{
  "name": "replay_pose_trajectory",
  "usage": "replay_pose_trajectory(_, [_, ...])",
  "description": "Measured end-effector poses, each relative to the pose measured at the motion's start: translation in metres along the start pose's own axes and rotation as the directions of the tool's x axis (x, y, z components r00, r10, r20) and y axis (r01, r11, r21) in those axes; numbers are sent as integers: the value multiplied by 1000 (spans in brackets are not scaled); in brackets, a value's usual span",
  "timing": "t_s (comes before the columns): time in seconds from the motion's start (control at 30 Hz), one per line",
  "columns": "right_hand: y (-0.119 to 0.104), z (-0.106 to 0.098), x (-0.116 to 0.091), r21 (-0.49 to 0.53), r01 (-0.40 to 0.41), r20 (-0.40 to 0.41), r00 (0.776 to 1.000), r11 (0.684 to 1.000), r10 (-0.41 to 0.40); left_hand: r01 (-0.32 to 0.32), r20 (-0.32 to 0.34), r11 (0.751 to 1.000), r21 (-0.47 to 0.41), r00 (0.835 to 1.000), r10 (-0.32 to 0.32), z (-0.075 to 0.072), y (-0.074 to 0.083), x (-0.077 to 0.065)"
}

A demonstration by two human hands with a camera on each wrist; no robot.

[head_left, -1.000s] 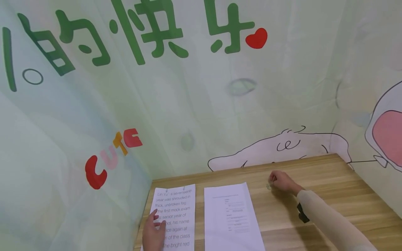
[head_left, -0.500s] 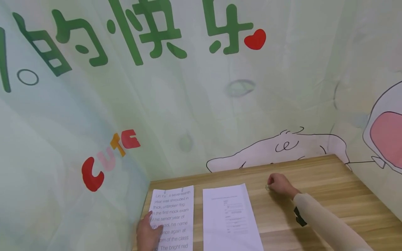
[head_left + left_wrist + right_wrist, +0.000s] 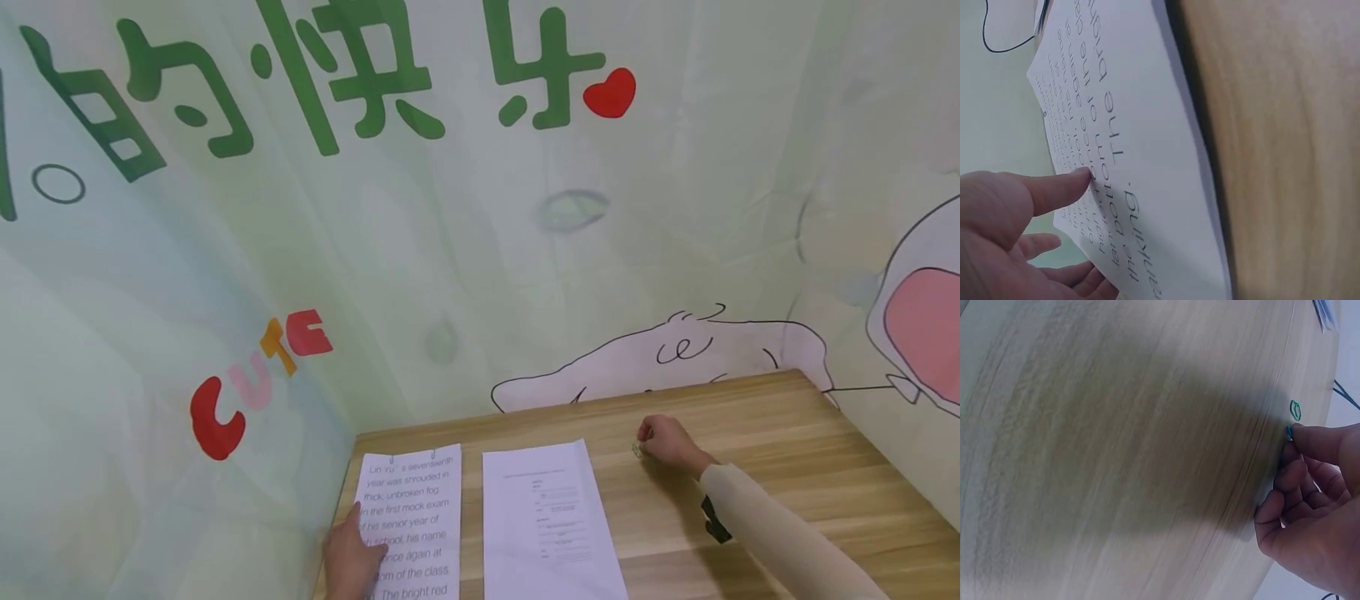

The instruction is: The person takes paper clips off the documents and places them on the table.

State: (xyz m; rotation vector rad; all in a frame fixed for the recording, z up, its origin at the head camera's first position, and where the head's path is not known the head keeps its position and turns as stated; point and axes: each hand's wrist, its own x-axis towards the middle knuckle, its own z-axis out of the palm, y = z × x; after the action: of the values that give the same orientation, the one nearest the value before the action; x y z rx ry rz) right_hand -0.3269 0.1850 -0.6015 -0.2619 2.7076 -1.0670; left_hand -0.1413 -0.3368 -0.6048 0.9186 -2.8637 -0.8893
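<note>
My left hand (image 3: pixel 352 554) lies at the left edge of a stack of printed sheets (image 3: pixel 420 517). In the left wrist view its thumb (image 3: pixel 1060 190) touches the text while the other fingers stay by the edge. Two paper clips sit on the stack's top edge. My right hand (image 3: pixel 671 442) is low over the wooden table, right of a second paper stack (image 3: pixel 517 517). Thumb and forefinger pinch a tiny bluish piece, apparently a paper clip (image 3: pixel 1289 432), mostly covered by the fingertips. Just beyond them a green paper clip (image 3: pixel 1295 410) lies on the table.
The wooden table (image 3: pixel 780 467) meets printed curtains (image 3: pixel 675 208) at its back and left sides. A dark band (image 3: pixel 715 521) is worn on my right wrist. Thin cables show past the table edge in the wrist views.
My left hand has slid a little to the left, uncovering more of the text. My right hand stays in nearly the same place by the green clip. The head view has shifted slightly.
</note>
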Motion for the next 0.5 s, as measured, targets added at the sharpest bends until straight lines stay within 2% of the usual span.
replay_pose_trajectory(0.1, [1,-2,0,2,-3,-3,1000,1000,3,3,22,1000,18,1000,-4,-1,1,4])
replay_pose_trajectory(0.3, [7,-5,-1,25,8,-3,1000,1000,-7,76,62,990,120,995,-84,-1,5,11])
replay_pose_trajectory(0.5, [16,-9,-1,74,76,46,996,994,-79,97,78,977,192,990,-114,1,0,20])
